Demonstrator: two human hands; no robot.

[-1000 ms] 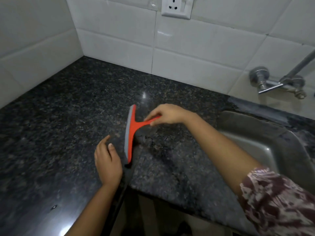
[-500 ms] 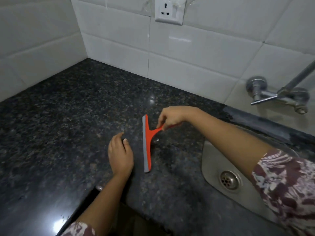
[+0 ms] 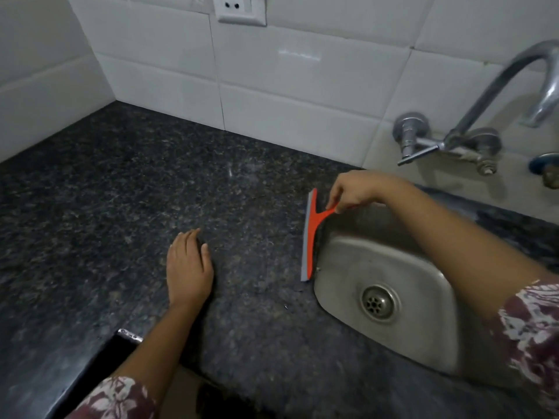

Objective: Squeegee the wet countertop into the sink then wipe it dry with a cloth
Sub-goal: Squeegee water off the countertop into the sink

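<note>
My right hand (image 3: 355, 190) grips the handle of an orange squeegee (image 3: 311, 234) with a grey rubber blade. The blade stands on the dark speckled granite countertop (image 3: 127, 189), right at the left rim of the steel sink (image 3: 348, 252). My left hand (image 3: 187, 267) rests flat on the counter, palm down with fingers apart, well to the left of the squeegee and holding nothing. No cloth is in view.
The sink's drain (image 3: 379, 302) lies at the bottom of the basin. A metal tap (image 3: 447, 140) with a curved spout juts from the white tiled wall above the sink. A wall socket (image 3: 240, 9) sits higher up. The counter's front edge has a notch (image 3: 121, 343) near my left forearm.
My right hand has dragged the squeegee rightward across the counter, from beside my left hand to the sink's left rim. My left hand stayed flat on the counter.
</note>
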